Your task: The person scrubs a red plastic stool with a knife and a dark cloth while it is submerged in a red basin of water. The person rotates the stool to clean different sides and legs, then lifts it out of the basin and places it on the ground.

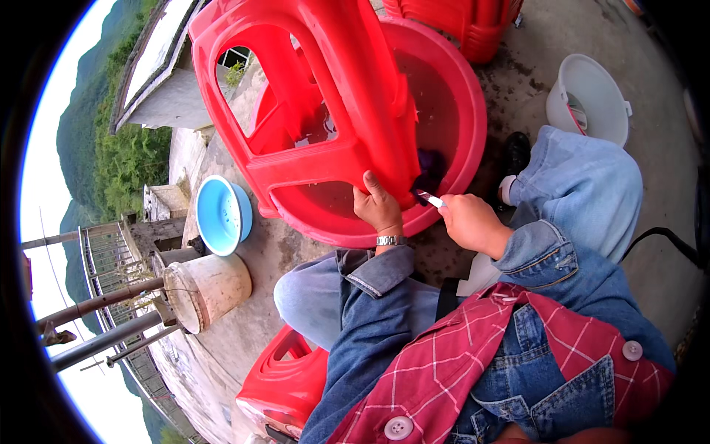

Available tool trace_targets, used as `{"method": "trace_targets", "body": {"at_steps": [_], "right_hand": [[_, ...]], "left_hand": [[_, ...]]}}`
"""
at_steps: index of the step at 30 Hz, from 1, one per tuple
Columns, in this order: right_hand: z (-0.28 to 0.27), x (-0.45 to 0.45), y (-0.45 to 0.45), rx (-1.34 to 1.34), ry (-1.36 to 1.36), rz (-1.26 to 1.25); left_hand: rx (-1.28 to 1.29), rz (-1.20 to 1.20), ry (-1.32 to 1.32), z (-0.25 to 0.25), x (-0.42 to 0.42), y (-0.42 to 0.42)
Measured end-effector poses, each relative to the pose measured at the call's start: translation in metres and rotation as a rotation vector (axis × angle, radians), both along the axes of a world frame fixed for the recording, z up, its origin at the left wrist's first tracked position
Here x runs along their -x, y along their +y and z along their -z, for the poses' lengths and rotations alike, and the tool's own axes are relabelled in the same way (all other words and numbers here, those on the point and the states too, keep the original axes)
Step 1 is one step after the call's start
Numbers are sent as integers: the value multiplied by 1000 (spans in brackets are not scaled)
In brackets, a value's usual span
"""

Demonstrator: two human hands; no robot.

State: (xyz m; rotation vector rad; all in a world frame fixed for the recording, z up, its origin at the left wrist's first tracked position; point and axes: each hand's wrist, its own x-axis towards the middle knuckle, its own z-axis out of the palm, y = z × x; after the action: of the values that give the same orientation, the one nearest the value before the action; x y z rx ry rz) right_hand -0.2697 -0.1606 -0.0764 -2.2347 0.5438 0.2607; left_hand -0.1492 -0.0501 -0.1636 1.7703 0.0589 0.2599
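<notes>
A large red plastic stool (355, 127) lies tilted on its side in a round red plastic basin (471, 105) with murky water. My left hand (380, 208) grips the stool's lower edge, thumb raised and fingers partly hidden. Held in my right hand (472, 223) is a white-handled tool (431, 198), perhaps a brush. Its dark end meets the stool's lower right corner, and its exact shape is unclear. Behind that corner, a dark purple cloth-like thing (431, 164) sits in the basin, partly covered by the stool.
To the left stand a light blue basin (219, 216) and a dirty white bucket (213, 288). A translucent white bucket (596, 102) is at the right. More red plastic furniture (471, 25) stands behind the basin, and a red stool (288, 377) is by my left leg. Wet concrete (532, 72) surrounds the basin.
</notes>
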Motion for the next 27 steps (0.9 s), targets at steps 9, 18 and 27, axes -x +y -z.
{"method": "trace_targets", "body": {"at_steps": [9,18,27], "right_hand": [[15,-7,-15,88,-5,16],[-2,2,-7,74,24,5],[-6,4,-1,299,60,-96]], "left_hand": [[75,45,23,-6,5,-10],[54,33,23,0,11,-11],[169,46,39,4,14,-20]]}}
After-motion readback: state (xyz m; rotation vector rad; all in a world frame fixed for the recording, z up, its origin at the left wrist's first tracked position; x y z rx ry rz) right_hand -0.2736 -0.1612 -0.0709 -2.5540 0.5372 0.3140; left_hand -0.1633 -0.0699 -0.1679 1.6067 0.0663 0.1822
